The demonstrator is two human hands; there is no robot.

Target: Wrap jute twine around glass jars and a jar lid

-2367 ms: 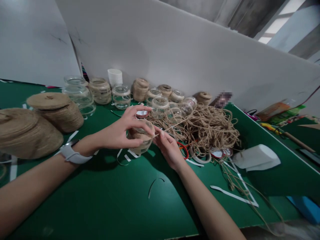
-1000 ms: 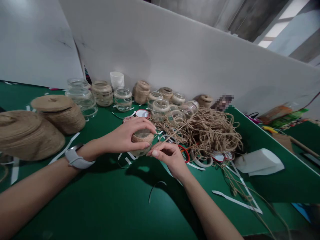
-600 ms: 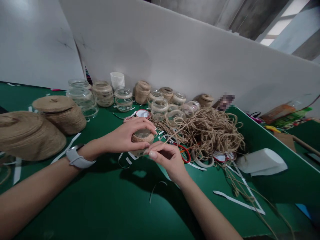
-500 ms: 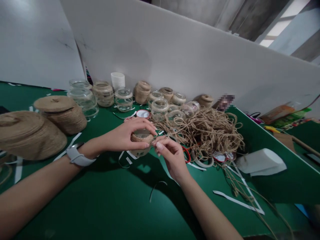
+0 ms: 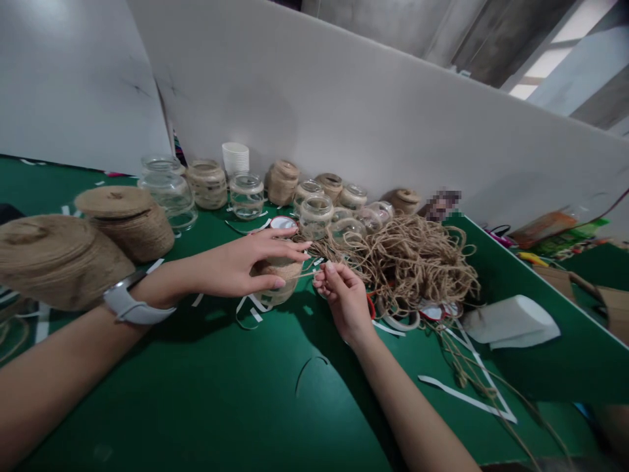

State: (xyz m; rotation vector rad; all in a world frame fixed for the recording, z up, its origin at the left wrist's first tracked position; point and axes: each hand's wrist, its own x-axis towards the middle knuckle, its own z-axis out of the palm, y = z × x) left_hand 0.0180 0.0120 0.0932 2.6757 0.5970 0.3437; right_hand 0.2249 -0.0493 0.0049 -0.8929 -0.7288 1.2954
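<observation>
My left hand, with a pale-strapped watch on its wrist, spans the top of a small glass jar. Its thumb lies along the near side and its fingers reach over the far side. Twine is wound around the jar's neck, partly hidden by the hand. To the right, my right hand is closed in a pinch on a thin strand of jute twine, which runs taut from the jar's neck to the fingertips.
A tangled twine heap lies at right, beside a white paper roll. Glass jars stand along the back partition. Twine-wrapped lidded pots are at left. White strips lie on the green table.
My right hand has drawn slightly away to the right, stretching the twine strand from the jar. My left hand has shifted a little left, its fingers straighter over the jar.
</observation>
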